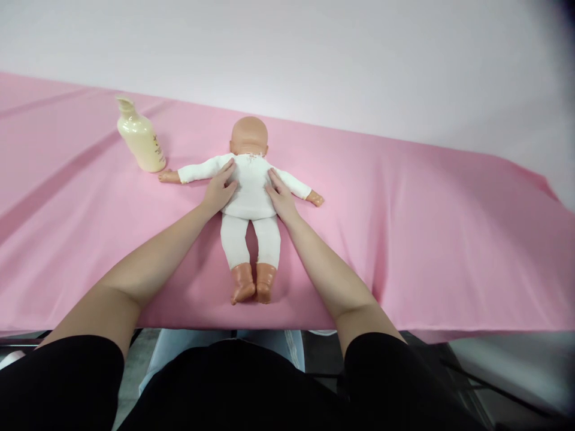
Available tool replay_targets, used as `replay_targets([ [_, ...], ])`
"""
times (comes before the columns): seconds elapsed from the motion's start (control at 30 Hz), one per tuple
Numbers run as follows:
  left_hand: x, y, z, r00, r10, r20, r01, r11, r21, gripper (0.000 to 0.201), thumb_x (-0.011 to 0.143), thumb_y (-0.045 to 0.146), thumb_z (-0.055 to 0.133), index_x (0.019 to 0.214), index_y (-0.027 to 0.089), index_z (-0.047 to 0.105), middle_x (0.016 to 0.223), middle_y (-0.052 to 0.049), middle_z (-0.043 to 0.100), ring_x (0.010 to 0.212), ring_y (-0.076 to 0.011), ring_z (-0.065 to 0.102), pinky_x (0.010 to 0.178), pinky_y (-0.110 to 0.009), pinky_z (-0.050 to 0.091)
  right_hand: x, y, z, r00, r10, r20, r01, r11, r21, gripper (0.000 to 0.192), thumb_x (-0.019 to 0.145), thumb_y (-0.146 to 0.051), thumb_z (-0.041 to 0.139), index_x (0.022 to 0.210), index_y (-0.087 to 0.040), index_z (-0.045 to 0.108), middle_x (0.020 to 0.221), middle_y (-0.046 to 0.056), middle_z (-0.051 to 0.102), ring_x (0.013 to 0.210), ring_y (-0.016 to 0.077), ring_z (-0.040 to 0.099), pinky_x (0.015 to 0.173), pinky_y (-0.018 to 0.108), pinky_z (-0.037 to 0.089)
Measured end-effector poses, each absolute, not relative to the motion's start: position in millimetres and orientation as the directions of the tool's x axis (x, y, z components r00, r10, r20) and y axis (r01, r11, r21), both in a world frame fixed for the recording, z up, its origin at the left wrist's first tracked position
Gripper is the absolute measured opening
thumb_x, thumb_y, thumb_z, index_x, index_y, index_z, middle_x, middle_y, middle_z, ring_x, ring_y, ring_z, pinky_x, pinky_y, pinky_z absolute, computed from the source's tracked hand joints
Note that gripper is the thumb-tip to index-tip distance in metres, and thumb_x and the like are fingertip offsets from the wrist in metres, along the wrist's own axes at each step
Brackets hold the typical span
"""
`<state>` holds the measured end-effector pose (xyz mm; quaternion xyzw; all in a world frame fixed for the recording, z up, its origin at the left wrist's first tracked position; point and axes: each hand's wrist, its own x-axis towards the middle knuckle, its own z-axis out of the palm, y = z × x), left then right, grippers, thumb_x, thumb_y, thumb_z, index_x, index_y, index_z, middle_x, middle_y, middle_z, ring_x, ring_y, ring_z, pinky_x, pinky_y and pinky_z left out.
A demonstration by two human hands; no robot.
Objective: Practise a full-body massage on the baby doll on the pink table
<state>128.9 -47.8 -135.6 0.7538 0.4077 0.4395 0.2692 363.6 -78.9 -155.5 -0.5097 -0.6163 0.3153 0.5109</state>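
A baby doll (250,185) in a white suit lies on the pink cloth, head away from me, arms spread, bare feet toward me. My left hand (220,188) rests flat on the left side of its torso, fingers reaching up to the shoulder. My right hand (280,196) lies flat on the right side of the torso. Both palms press against the doll's sides, fingers apart; neither closes around it.
A cream bottle (141,139) stands upright left of the doll, close to its outstretched hand. The pink cloth (404,227) covers the whole table, with its front edge near my body. A pale wall rises behind.
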Motion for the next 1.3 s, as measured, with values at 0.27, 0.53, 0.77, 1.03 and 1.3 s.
replay_targets([
  [0.27,132.6,-61.7,-121.2,0.368,0.818,0.441,0.135,-0.516,0.846,0.033,0.093,0.043,0.061,0.105,0.019,0.079,0.11,-0.008,0.079,0.101,-0.0231,0.072,0.093,-0.038,0.056,355.2,-99.4,-131.9,-0.095,0.924,0.371,0.137,0.381,-0.914,0.051,0.087,-0.068,0.061,0.117,-0.028,0.073,0.136,0.003,0.069,0.136,0.0259,0.058,0.124,0.047,0.04],
  [0.53,130.7,-67.7,-110.8,0.489,0.711,0.505,0.12,-0.629,0.768,0.032,0.088,0.05,0.066,0.088,0.02,0.077,0.094,-0.006,0.079,0.086,-0.0211,0.071,0.083,-0.036,0.054,357.3,-105.9,-124.0,-0.266,0.859,0.437,0.325,0.507,-0.798,0.049,0.079,-0.073,0.069,0.101,-0.03,0.077,0.13,0.005,0.07,0.13,0.0304,0.059,0.12,0.054,0.035],
  [0.77,133.8,-66.3,-115.3,0.487,0.697,0.526,0.191,-0.673,0.714,0.019,0.084,0.041,0.073,0.085,0.022,0.076,0.094,-0.004,0.078,0.094,-0.0219,0.071,0.1,-0.041,0.049,354.1,-106.3,-126.1,-0.258,0.875,0.41,0.387,0.483,-0.785,0.033,0.079,-0.057,0.079,0.096,-0.029,0.076,0.13,0.004,0.068,0.131,0.0295,0.057,0.12,0.054,0.03],
  [1.03,135.9,-64.2,-117.6,0.434,0.783,0.445,0.208,-0.568,0.797,0.02,0.085,0.038,0.068,0.084,0.019,0.076,0.089,-0.004,0.078,0.084,-0.0188,0.068,0.083,-0.034,0.051,351.1,-102.6,-128.7,-0.167,0.912,0.375,0.255,0.407,-0.877,0.036,0.084,-0.062,0.07,0.086,-0.026,0.078,0.122,0.005,0.073,0.122,0.0263,0.063,0.118,0.049,0.037],
  [1.3,135.7,-60.1,-119.3,0.176,0.915,0.364,0.252,-0.399,0.882,0.009,0.083,0.026,0.069,0.087,0.018,0.073,0.085,-0.001,0.074,0.066,-0.0119,0.055,0.068,-0.027,0.045,353.9,-95.1,-135.6,-0.091,0.912,0.4,0.185,0.41,-0.893,0.041,0.08,-0.062,0.075,0.101,-0.027,0.078,0.121,0.005,0.072,0.122,0.0251,0.063,0.117,0.044,0.042],
])
